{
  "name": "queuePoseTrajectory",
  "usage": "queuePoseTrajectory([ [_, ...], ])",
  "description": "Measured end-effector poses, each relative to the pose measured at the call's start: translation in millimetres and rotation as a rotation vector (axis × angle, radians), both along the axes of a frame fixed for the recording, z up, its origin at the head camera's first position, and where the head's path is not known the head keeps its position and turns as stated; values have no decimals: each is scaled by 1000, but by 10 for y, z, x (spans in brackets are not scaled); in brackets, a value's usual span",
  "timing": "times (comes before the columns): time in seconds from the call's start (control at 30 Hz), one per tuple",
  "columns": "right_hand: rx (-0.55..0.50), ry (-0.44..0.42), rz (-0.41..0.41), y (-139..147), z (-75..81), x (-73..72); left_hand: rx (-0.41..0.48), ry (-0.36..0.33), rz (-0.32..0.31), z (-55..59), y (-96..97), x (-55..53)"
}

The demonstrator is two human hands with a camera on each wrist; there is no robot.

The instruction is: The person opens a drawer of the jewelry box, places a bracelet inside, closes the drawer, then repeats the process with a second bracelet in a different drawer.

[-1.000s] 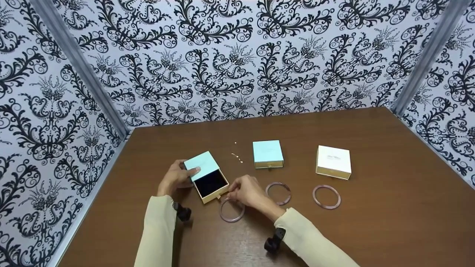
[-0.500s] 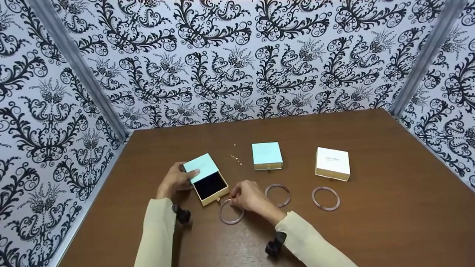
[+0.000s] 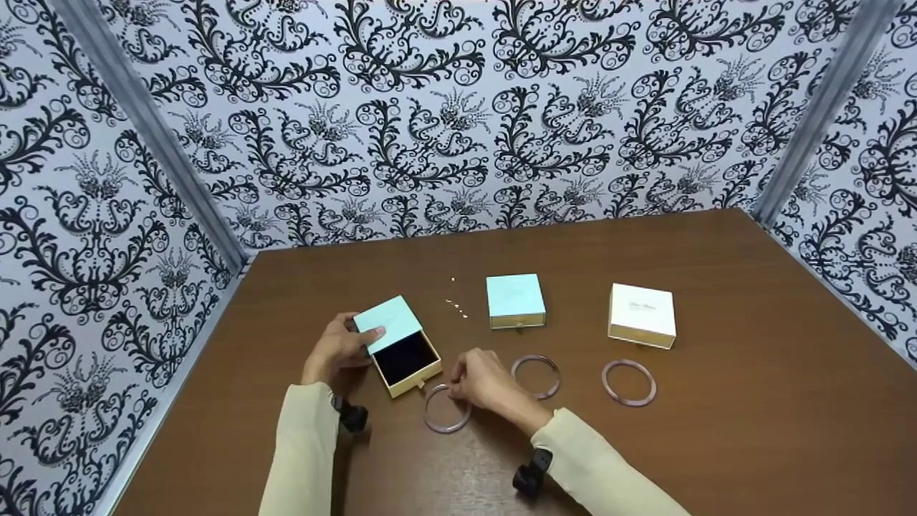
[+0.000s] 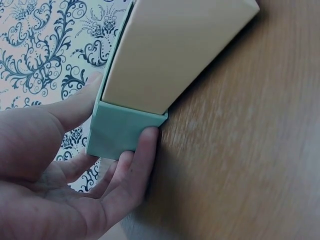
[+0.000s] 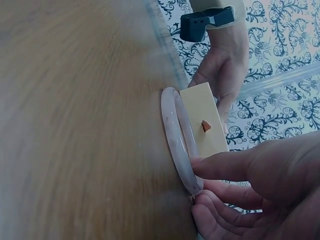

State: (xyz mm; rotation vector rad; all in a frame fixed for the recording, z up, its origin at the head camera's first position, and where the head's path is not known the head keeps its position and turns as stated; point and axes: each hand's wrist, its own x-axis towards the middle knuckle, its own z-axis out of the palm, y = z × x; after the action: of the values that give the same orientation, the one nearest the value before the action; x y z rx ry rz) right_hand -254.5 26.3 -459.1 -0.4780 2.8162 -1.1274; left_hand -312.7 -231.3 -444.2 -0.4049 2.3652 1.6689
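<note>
My left hand point(image 3: 340, 346) grips the mint-green sleeve point(image 3: 389, 319) of a small gift box, thumb on top and fingers along its side. Its cream drawer point(image 3: 415, 382) is pulled partway out, showing a black lining and a small front tab. Just in front of the drawer, a pale mauve bangle point(image 3: 445, 431) lies on the table. My right hand point(image 3: 481, 378) pinches the far right part of its rim. In the right wrist view, the thumb is on the inner side of the bangle point(image 5: 172, 132) and the fingers on the outer side.
A closed mint box point(image 3: 514, 297) stands right of the open one, a white box point(image 3: 642, 308) farther right. A second bangle point(image 3: 549, 395) lies beside my right wrist, a third point(image 3: 636, 404) below the white box. Small pale specks point(image 3: 457, 307) dot the table. A patterned wall point(image 3: 458, 115) rises behind.
My right fingers have moved slightly right, away from the drawer's front corner, and are at the bangle's rim. The left hand keeps its hold on the box, and the drawer's opening looks the same.
</note>
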Motion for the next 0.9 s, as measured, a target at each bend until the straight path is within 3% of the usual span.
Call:
queuePoseTrajectory([
  [0.63,29,-54,-13,-14,43,21,12,12,-21,-17,-4,18],
  [0.9,58,-23,-15,16,60,15,10,30,-29,-4,-7,28],
])
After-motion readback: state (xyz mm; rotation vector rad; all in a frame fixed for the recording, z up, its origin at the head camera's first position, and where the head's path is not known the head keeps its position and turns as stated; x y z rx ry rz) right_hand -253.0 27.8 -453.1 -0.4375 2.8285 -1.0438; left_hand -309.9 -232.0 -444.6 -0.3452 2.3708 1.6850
